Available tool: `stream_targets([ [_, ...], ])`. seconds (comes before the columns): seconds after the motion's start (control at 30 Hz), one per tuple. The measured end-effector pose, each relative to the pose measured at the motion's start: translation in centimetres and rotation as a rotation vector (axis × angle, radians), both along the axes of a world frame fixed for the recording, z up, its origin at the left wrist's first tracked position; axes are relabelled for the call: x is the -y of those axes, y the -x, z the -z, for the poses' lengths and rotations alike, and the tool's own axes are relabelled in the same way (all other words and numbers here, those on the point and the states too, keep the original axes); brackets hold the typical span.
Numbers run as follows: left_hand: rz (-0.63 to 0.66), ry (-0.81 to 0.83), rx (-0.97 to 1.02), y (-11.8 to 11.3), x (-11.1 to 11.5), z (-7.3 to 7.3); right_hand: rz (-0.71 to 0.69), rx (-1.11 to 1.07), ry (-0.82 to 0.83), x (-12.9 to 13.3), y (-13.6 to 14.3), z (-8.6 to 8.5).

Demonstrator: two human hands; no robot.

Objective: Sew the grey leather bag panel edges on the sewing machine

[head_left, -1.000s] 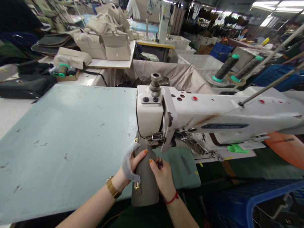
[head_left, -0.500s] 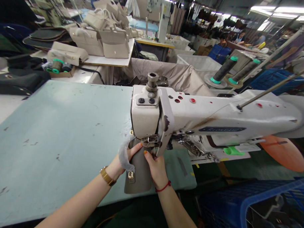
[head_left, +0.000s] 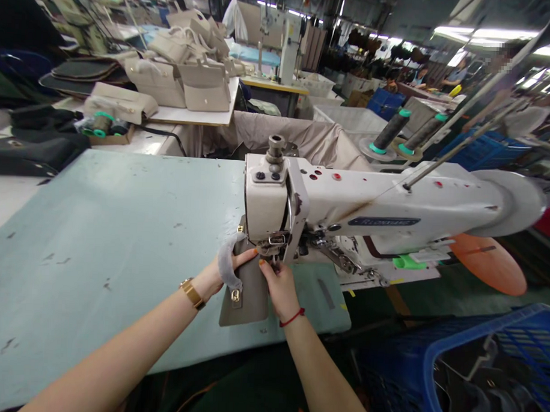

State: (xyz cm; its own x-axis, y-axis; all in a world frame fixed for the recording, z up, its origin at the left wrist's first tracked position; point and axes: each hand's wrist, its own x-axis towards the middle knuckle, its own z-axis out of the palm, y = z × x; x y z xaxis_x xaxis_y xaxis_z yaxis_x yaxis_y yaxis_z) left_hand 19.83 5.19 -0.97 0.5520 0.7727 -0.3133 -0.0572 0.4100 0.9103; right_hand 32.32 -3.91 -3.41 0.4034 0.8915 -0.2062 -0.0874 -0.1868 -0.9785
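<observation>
From here I see the grey bag panel (head_left: 250, 298) at lower centre on the pale green bench (head_left: 120, 236), its far end by the head of the sewing machine (head_left: 266, 209). My left hand (head_left: 213, 277) lays its thumb across the panel; its other fingers are hidden, so I can't tell whether they pinch. My right hand (head_left: 283, 290) seems to pinch the edge. I'd guide lightly and evenly, padded handle (head_left: 226, 265) held aside, thumbs clear of the machine's working parts
</observation>
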Motion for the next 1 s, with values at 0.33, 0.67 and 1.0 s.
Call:
stream_targets([
  [0.33, 0.154, 0.446, 0.132, 0.1, 0.6, 0.7, 0.027, 0.211, 0.013, 0.1, -1.7, -1.3],
  [0.67, 0.26, 0.203, -0.014, -0.4, -2.1, -2.0, -0.009, 0.077, 0.017, -0.4, -0.9, -1.0],
  [1.0, 0.429, 0.151, -0.075, -0.3, -4.3, -2.3, 0.03, -0.046, -0.009, -0.6, 0.4, -1.1],
])
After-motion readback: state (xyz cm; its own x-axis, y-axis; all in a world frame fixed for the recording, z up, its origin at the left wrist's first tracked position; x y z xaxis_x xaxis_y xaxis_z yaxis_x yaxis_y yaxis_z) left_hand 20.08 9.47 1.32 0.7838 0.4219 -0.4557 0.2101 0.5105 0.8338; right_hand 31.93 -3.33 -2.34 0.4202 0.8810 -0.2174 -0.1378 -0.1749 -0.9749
